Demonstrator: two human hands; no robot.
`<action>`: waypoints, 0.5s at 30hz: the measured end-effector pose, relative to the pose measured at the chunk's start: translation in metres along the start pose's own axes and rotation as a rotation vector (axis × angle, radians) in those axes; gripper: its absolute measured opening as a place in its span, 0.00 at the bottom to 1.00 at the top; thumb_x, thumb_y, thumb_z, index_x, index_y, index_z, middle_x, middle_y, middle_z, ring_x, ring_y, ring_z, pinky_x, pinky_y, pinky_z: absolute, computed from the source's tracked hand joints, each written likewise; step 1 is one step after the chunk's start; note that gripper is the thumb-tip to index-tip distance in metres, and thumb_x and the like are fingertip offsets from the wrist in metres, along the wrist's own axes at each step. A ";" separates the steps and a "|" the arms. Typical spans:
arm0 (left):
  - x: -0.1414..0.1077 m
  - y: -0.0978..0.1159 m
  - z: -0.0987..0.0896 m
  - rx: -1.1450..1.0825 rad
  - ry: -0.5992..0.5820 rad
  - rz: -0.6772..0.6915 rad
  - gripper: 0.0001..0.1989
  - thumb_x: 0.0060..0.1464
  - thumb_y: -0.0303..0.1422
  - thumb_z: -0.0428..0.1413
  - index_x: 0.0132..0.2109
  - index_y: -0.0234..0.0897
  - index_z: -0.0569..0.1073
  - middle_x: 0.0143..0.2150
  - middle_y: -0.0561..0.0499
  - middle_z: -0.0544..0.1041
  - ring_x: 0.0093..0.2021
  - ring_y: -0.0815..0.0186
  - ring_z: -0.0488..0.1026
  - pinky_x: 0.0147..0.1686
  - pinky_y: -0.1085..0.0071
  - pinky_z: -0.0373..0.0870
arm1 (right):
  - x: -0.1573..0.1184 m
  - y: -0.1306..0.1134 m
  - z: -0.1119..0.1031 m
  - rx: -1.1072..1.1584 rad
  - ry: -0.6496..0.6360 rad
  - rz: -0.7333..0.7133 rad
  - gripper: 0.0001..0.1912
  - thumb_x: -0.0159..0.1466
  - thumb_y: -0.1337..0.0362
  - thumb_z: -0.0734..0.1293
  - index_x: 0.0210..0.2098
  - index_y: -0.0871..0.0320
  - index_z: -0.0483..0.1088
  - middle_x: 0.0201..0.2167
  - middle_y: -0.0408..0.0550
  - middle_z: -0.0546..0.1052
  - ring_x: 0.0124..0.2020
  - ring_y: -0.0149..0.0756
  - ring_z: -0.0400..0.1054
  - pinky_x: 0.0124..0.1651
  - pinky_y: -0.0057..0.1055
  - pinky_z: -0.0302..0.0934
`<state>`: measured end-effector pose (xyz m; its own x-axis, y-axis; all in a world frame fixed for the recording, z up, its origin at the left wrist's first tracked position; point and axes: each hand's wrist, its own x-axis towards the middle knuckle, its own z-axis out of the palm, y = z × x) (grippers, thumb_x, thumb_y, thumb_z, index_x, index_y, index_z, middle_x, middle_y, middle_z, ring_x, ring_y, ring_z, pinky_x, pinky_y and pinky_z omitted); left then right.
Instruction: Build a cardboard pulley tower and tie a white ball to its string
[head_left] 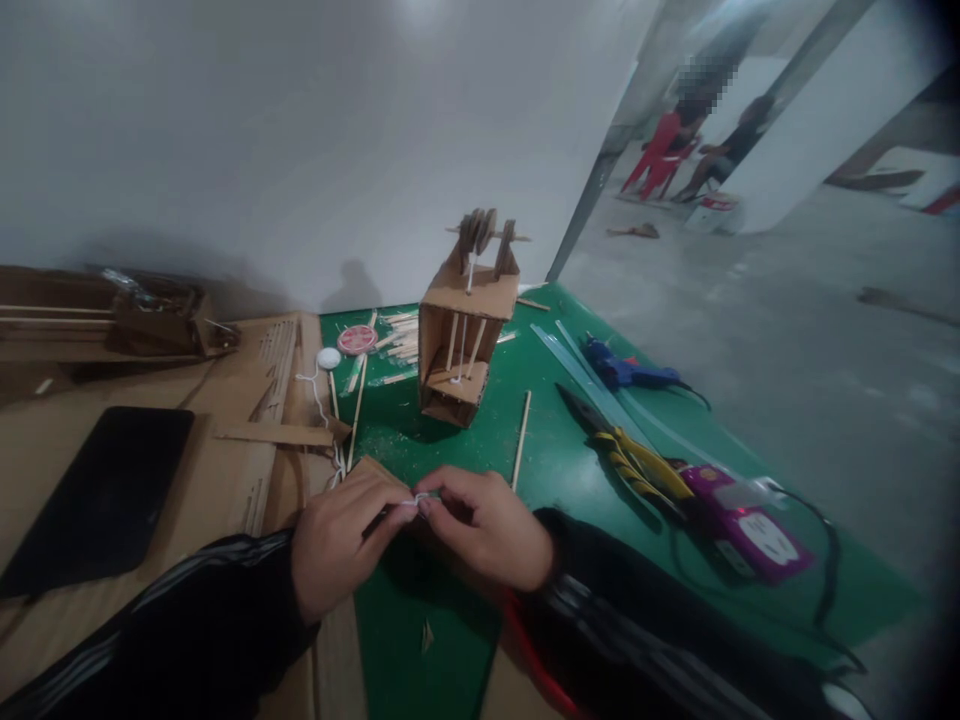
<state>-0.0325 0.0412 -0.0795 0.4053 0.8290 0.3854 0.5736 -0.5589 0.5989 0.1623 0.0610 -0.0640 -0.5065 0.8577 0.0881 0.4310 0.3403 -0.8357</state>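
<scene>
Over the front of the green table [431, 650], my left hand [341, 545] and my right hand [491, 525] meet fingertip to fingertip. Both pinch a short stretch of white string [420, 498] between thumb and forefinger. Part of a cardboard piece [373, 467] shows just behind my left hand; the rest is hidden. Beyond my hands a cardboard box frame [469, 295] stands upright, with round cardboard discs [478, 232] on a stick across its top. White string and thin sticks run down inside the frame. A white string spool [328, 358] lies behind my left hand, its thread trailing toward me.
Pliers [630, 455], a purple power strip [750, 525], a blue glue gun [630, 368] and clear glue sticks [585, 380] lie on the right. Wooden sticks [401, 340] and a pink round tape [357, 340] are behind. A black tablet [105, 490] rests on cardboard sheets at left.
</scene>
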 end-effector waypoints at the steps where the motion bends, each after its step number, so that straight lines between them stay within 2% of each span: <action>1: 0.000 0.000 0.000 0.001 -0.006 -0.005 0.05 0.60 0.29 0.52 0.38 0.39 0.73 0.34 0.52 0.78 0.37 0.67 0.73 0.39 0.72 0.65 | 0.000 0.000 0.000 -0.007 0.012 0.002 0.10 0.65 0.62 0.61 0.37 0.58 0.73 0.18 0.39 0.67 0.20 0.27 0.59 0.24 0.22 0.51; 8: 0.001 0.003 -0.002 0.002 -0.111 -0.026 0.09 0.62 0.28 0.46 0.38 0.38 0.71 0.35 0.49 0.75 0.39 0.63 0.70 0.40 0.67 0.62 | -0.002 -0.001 -0.002 0.029 -0.004 -0.044 0.08 0.62 0.66 0.62 0.30 0.59 0.72 0.19 0.39 0.68 0.20 0.25 0.57 0.25 0.22 0.50; 15: 0.004 0.005 -0.004 -0.055 -0.170 -0.056 0.11 0.64 0.29 0.44 0.35 0.37 0.69 0.31 0.51 0.71 0.36 0.64 0.66 0.37 0.68 0.59 | 0.001 0.000 -0.004 0.225 0.002 0.052 0.08 0.61 0.66 0.62 0.26 0.61 0.68 0.18 0.38 0.65 0.21 0.25 0.55 0.24 0.22 0.50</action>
<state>-0.0309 0.0417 -0.0722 0.4909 0.8406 0.2290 0.5610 -0.5062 0.6550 0.1645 0.0636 -0.0620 -0.4861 0.8728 0.0427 0.2793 0.2015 -0.9388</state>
